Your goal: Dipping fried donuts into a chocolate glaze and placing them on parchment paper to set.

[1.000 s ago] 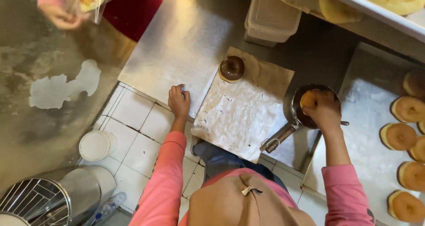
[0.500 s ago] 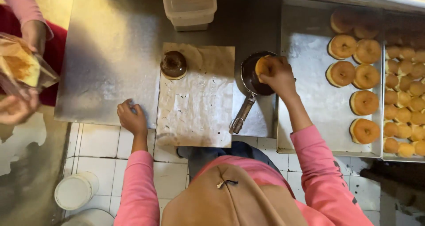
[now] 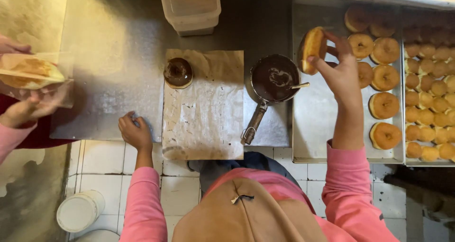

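The right hand (image 3: 339, 74) is pinching a plain doughnut (image 3: 313, 49) on edge between closed fingertips, the pan of chocolate glaze (image 3: 275, 77) lying just left and below them; the left hand (image 3: 135, 132) is resting curled on the counter edge, holding nothing

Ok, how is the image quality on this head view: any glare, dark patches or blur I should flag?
Head view: soft glare on the steel counter and the creased paper sheet; the far right of the doughnut tray falls into shadow; the raised plain doughnut in the right hand is slightly soft, as is the other person's bag at the left edge; the left hand is sharp.
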